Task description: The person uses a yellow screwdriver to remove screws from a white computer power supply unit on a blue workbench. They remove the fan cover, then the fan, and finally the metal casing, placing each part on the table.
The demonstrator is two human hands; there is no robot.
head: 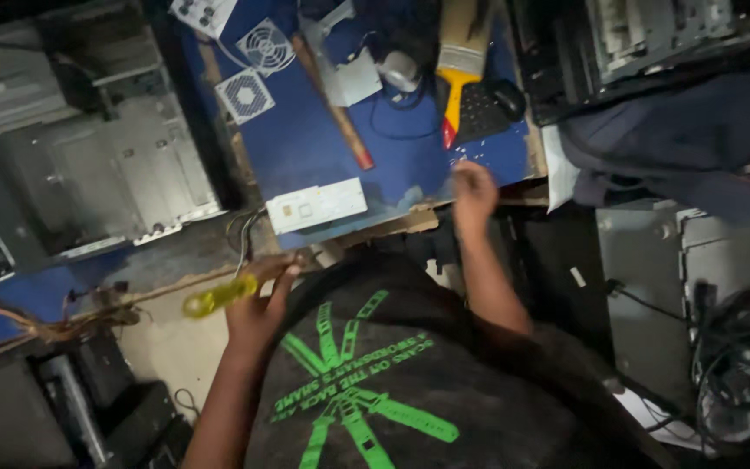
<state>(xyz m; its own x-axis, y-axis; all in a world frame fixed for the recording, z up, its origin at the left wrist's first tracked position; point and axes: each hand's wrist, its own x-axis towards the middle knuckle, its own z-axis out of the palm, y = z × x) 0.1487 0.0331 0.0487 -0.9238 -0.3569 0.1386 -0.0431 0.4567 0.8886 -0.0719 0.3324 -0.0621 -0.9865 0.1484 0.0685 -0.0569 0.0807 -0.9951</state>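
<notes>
The left hand point(253, 317) is gripping a screwdriver with a translucent yellow handle point(217, 297), fingers curled around the handle's near end and the thumb lying along its upper side. The handle is projecting out to the left of the hand, roughly level, over the gap between the blue-topped workbench point(305, 143) and the person's dark shirt with a green printed design point(358, 382); the shaft is hidden by the hand, so where the tip is pointing cannot be determined. The right hand point(474, 193) is reaching forward to the near edge of the workbench, fingers bunched together and bent downward; whether they are pinching anything is not discernible because of blur. Just beyond this hand, a paintbrush with a yellow and red handle point(455, 87) is lying on the bench, beside a black computer mouse point(508, 98). A long wooden handle point(333, 108) is lying diagonally across the bench centre. Two white-framed cooling fans point(255, 69) are sitting at the far left corner, and a white rectangular box point(316, 205) is overhanging the near edge. A grey computer chassis point(106, 165) is standing to the left of the bench, and another grey metal case point(653, 269) is standing at the right, with black cables point(740, 365) bundled near it.
</notes>
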